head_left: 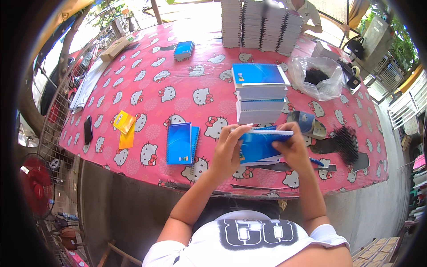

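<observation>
My left hand (pixel 229 149) and my right hand (pixel 291 149) are both closed on a blue notebook (pixel 258 147), one at each side. It is tilted over the near edge of the table, its page edge upward. Under it lie white sheets, partly hidden by the notebook. Just beyond stands a stack of blue spiral notebooks (pixel 260 91). To the left of my left hand, two blue notebooks (pixel 179 143) overlap on the table. A blue pen (pixel 316 162) lies near my right hand.
The pink patterned tabletop (pixel 178 104) also bears yellow notebooks (pixel 125 127), a black phone (pixel 88 130), small blue notebooks (pixel 183 50), a clear plastic bag (pixel 318 82) and black binding spirals (pixel 346 144). Tall book stacks (pixel 260 26) stand at the back, with another person (pixel 307 13) behind.
</observation>
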Action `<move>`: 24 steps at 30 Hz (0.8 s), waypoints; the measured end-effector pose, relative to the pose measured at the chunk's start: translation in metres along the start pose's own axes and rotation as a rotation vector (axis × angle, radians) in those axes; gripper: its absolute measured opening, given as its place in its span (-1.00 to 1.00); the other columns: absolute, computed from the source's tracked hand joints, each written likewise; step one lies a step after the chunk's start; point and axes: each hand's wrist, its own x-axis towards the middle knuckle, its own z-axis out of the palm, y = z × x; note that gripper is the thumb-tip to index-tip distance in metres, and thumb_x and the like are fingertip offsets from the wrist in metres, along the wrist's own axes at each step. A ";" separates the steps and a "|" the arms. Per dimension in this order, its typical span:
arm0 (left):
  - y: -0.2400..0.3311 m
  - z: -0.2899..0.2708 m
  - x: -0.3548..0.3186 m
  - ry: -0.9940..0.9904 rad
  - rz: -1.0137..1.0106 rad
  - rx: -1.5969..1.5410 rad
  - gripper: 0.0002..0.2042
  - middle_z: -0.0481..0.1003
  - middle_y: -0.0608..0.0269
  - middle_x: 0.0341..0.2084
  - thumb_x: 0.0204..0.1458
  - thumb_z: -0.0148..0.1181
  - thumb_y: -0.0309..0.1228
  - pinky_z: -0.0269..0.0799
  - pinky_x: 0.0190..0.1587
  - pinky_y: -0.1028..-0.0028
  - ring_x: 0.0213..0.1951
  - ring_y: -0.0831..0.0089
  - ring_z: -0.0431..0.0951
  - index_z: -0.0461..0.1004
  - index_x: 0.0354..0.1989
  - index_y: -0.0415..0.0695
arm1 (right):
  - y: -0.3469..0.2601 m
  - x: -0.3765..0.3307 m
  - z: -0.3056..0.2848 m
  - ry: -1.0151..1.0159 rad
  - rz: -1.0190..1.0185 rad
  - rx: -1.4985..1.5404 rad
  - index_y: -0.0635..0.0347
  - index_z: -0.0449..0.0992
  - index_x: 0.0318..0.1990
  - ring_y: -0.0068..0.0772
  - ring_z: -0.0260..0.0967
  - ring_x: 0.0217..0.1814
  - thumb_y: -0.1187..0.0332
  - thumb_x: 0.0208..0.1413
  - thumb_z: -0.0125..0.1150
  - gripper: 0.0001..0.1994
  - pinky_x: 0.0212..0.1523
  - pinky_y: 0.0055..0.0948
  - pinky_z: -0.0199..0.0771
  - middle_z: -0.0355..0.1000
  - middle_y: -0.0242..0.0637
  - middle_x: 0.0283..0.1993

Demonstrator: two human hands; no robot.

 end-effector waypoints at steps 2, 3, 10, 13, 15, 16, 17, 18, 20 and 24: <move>0.001 0.008 -0.011 -0.010 -0.079 0.016 -0.57 0.33 0.01 -0.05 0.07 0.05 -0.71 0.32 0.01 0.35 -0.02 0.24 0.38 0.24 0.13 -0.14 | 0.003 0.001 0.007 -0.004 -0.007 -0.003 0.16 0.26 -0.13 -0.55 0.21 -0.02 0.64 -0.03 0.29 -0.63 0.06 -0.52 0.23 0.26 -0.35 -0.10; -0.001 0.011 -0.014 -0.003 -0.076 -0.007 -0.53 0.27 -0.02 0.00 0.03 0.09 -0.71 0.27 0.07 0.32 0.04 0.20 0.31 0.19 0.13 -0.12 | 0.003 0.001 0.010 -0.007 -0.008 -0.005 0.15 0.24 -0.16 -0.56 0.18 -0.03 0.64 -0.02 0.29 -0.64 0.07 -0.53 0.21 0.25 -0.36 -0.12; -0.014 -0.001 0.010 -0.127 -0.258 0.013 -0.56 0.23 -0.01 0.12 0.02 0.17 -0.61 0.19 0.16 0.26 0.13 0.12 0.28 0.30 0.10 -0.10 | 0.002 -0.003 0.024 0.171 0.027 -0.200 0.18 0.23 -0.15 -0.43 0.32 -0.23 0.56 0.00 0.28 -0.66 -0.19 -0.41 0.37 0.34 -0.22 -0.33; 0.026 0.000 0.028 -0.022 -0.152 0.414 -0.58 0.23 0.03 0.18 0.00 0.24 -0.51 0.00 0.27 0.15 0.20 0.10 0.25 0.40 0.08 -0.01 | 0.012 -0.005 0.027 0.200 -0.059 -0.281 0.20 0.23 -0.14 -0.22 0.39 -0.23 0.56 0.02 0.25 -0.68 -0.20 -0.33 0.38 0.36 -0.14 -0.31; 0.053 0.012 0.035 0.029 -0.135 0.565 -0.64 0.29 0.12 0.18 -0.03 0.29 -0.43 -0.17 0.33 0.06 0.24 0.11 0.22 0.51 0.01 0.05 | 0.014 -0.005 0.027 0.199 -0.036 -0.218 0.21 0.23 -0.14 -0.12 0.40 -0.21 0.56 0.02 0.24 -0.68 -0.19 -0.29 0.38 0.37 -0.10 -0.29; 0.052 0.017 0.036 0.008 -0.092 0.530 -0.68 0.36 0.18 0.10 -0.04 0.31 -0.39 -0.24 0.33 0.04 0.22 0.15 0.25 0.54 -0.06 0.05 | 0.007 -0.004 0.025 0.178 -0.033 -0.231 0.22 0.22 -0.13 -0.11 0.40 -0.20 0.56 0.02 0.23 -0.68 -0.18 -0.28 0.38 0.37 -0.09 -0.29; 0.046 0.023 0.033 -0.015 -0.058 0.505 -0.73 0.43 0.24 0.01 -0.06 0.33 -0.35 -0.31 0.34 0.03 0.20 0.18 0.28 0.58 -0.13 0.05 | -0.005 -0.005 0.025 0.148 -0.026 -0.238 0.22 0.22 -0.13 -0.10 0.41 -0.19 0.56 0.03 0.23 -0.68 -0.18 -0.27 0.38 0.37 -0.09 -0.28; 0.039 0.029 0.033 -0.042 -0.023 0.472 -0.77 0.50 0.31 -0.07 -0.08 0.35 -0.31 -0.38 0.35 0.01 0.17 0.22 0.31 0.62 -0.19 0.06 | -0.011 -0.009 0.025 0.126 -0.013 -0.250 0.22 0.21 -0.12 -0.09 0.41 -0.18 0.56 0.03 0.23 -0.67 -0.17 -0.27 0.38 0.37 -0.08 -0.27; 0.031 0.034 0.038 -0.006 -0.029 0.375 -0.89 0.58 0.48 -0.37 -0.12 0.37 -0.29 -0.11 0.22 0.15 -0.10 0.40 0.43 0.64 -0.39 0.07 | -0.009 -0.009 0.009 0.117 -0.200 -0.424 0.25 0.31 -0.14 -0.08 0.41 -0.18 0.52 -0.07 0.33 -0.65 -0.15 -0.22 0.40 0.39 -0.11 -0.27; 0.031 0.023 0.037 -0.012 -0.040 0.341 -0.91 0.57 0.55 -0.44 -0.11 0.36 -0.28 -0.02 -0.03 0.28 -0.31 0.50 0.42 0.61 -0.42 0.09 | -0.019 -0.017 -0.071 0.330 -0.264 -0.788 0.25 0.51 -0.34 -0.06 0.39 -0.12 0.46 -0.23 0.43 -0.75 -0.09 -0.20 0.39 0.42 -0.12 -0.25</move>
